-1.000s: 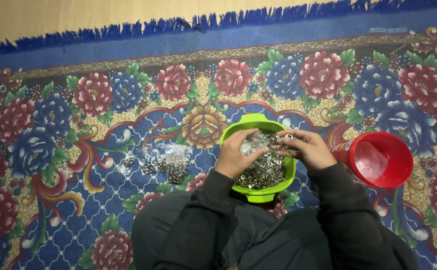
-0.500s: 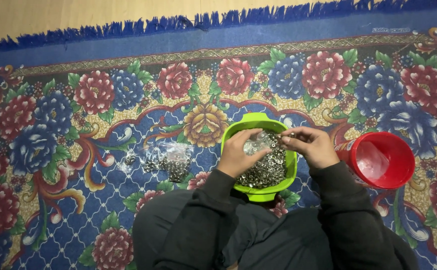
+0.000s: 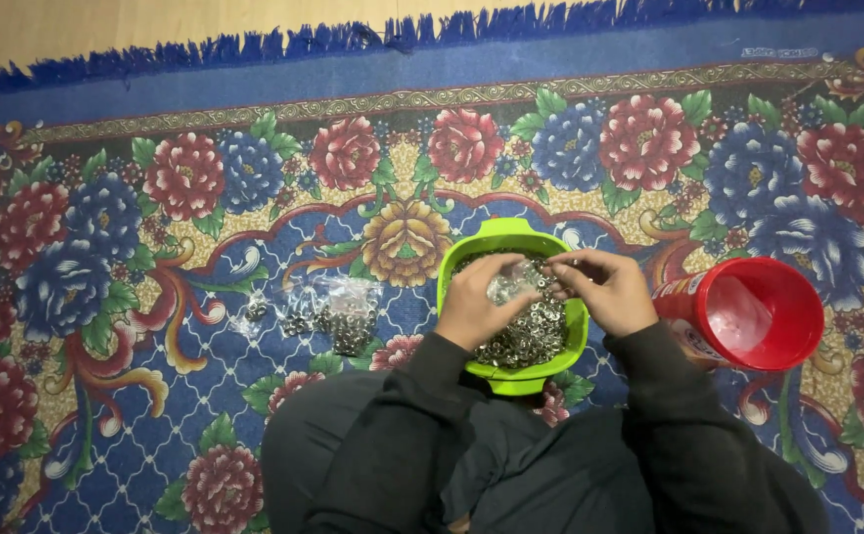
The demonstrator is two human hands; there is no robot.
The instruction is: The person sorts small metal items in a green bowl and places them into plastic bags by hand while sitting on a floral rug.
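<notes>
A small clear plastic bag [image 3: 507, 286], crumpled and partly filled with tiny metal rings, is held just above a lime-green plastic bowl [image 3: 576, 326]. The bowl sits upright on a floral carpet [image 3: 155, 247], heaped with small silvery metal rings [image 3: 536, 334] that fill most of its inside.

One green bowl [image 3: 511, 240], one red cup [image 3: 763, 314], several small clear bags [image 3: 328, 311].

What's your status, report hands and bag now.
Left hand and right hand both pinch a small clear bag over the green bowl of metal bits. Filled bags left, red cup right. Nothing blocking.
</notes>
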